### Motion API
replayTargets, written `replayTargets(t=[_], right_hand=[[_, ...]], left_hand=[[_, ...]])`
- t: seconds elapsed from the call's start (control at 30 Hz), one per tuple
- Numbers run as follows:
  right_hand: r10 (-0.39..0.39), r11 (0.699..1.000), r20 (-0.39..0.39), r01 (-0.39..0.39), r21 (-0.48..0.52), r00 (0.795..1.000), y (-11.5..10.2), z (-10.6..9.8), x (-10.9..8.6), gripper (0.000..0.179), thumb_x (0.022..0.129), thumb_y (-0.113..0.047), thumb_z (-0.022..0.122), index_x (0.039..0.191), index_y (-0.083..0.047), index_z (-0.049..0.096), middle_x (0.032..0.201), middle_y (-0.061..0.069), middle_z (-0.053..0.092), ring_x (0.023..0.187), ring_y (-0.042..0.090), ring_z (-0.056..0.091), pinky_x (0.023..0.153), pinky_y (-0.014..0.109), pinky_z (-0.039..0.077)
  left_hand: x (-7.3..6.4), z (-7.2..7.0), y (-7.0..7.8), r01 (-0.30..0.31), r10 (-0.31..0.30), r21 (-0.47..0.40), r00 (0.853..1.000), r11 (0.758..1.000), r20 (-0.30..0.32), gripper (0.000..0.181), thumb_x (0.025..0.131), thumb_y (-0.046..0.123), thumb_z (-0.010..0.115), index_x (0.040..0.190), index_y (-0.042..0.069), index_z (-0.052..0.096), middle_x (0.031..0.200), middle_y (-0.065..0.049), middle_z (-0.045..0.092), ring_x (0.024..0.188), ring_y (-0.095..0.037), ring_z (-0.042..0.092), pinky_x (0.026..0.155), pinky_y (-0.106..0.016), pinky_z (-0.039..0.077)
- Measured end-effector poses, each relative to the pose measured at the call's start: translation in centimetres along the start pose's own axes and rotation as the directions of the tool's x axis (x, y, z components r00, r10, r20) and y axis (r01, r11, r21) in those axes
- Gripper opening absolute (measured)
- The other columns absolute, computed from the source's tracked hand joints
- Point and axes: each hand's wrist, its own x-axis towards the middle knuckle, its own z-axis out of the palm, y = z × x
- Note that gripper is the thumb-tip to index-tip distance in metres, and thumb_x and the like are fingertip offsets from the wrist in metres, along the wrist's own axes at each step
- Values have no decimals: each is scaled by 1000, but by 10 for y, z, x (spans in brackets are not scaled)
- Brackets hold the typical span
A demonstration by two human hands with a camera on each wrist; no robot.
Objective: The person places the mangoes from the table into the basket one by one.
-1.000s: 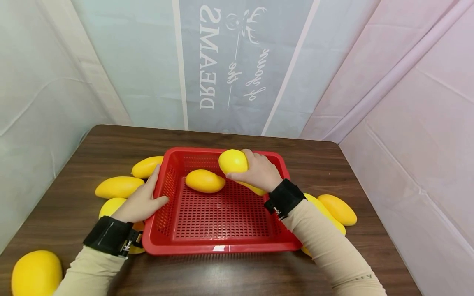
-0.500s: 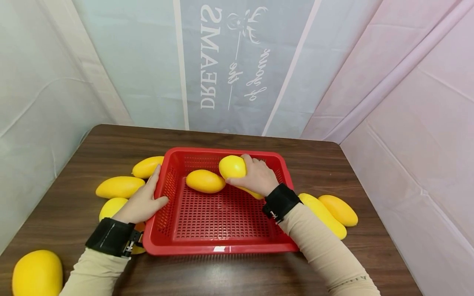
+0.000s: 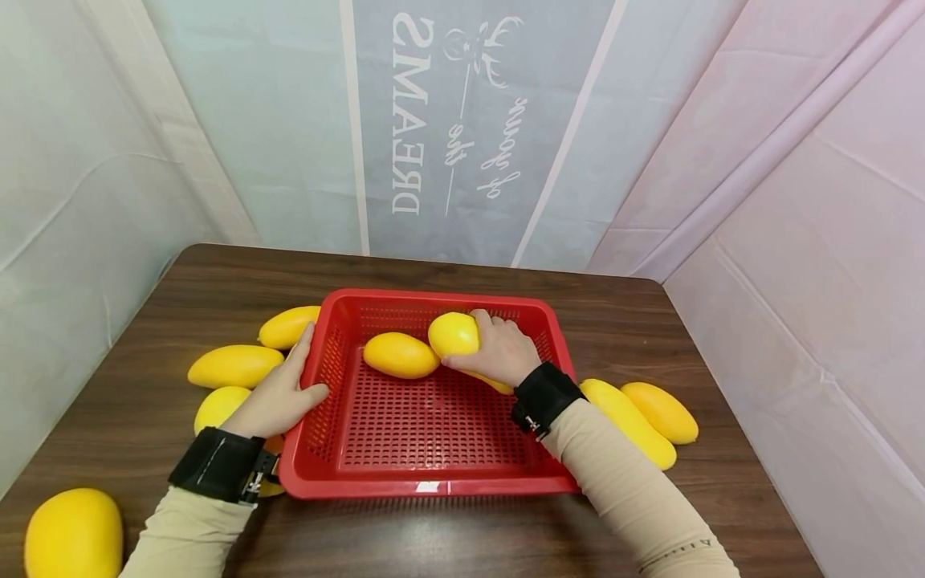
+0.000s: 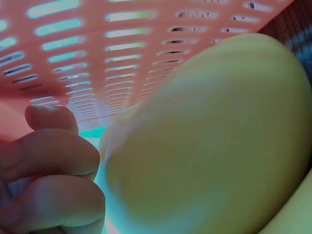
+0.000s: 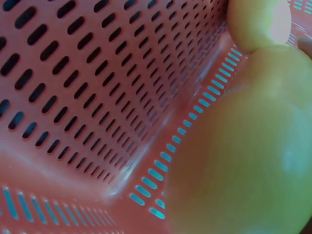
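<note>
Clasping smooth oblong mango (image 3: pixel 454 333) in curled right grip (image 3: pixel 503 352), lower than before; pinching slotted plastic basket (image 3: pixel 361 487) in left grip (image 3: pixel 273 400).

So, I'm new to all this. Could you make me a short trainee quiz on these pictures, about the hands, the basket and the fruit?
1. True or false: the right hand holds a yellow fruit.

2. What does the left hand grip? A) the wall cloth B) the side of the red basket C) the right sleeve

3. How many fruits show in the head view on the table to the right of the basket?

Key:
1. True.
2. B.
3. Two: an inner fruit closer to the basket, and an outer fruit.
</note>
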Motion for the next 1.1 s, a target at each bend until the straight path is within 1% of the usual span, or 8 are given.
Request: replayTargets(t=[0.2,0.43,0.67,0.9,1.1], right_hand=[[-1,1000,-2,1,-6,1000,2,3,-1,91,73,-71,68,140,-16,42,109,9,61,94,26,56,72,38,55],[-6,1000,6,6,-23,1000,4,5,-3,93,73,-70,68,144,-17,40,114,10,61,98,27,56,76,41,55],[-7,997,18,8,-70,1000,3,9,-2,95,73,-70,68,146,-16,40,121,12,60,104,29,56,80,43,56],[7,996,21,-5,-91,1000,3,9,-1,94,73,-70,69,145,-17,40,120,11,60,103,28,56,81,42,55],[1,997,25,1,-76,1000,0,9,0,93,73,-69,70,144,-16,41,120,11,60,102,28,55,82,44,55]], left_hand=[[0,1,0,-5,5,-5,1000,1000,3,96,95,5,51,156,28,-20,149,-35,31,93,-30,72,71,-46,63],[1,3,0,0,0,-3,1000,1000,0,95,96,6,50,156,32,-20,149,-36,31,93,-31,72,70,-46,63],[2,3,-3,-15,15,-25,1000,1000,1,95,96,5,48,155,35,-20,152,-35,27,97,-34,70,71,-47,62],[2,4,-4,-30,31,-55,1000,998,2,95,96,3,48,155,36,-20,152,-35,26,100,-37,69,72,-49,62],[0,4,-6,-36,36,-67,999,997,-10,95,96,3,48,155,34,-20,152,-35,26,102,-39,68,73,-49,62]])
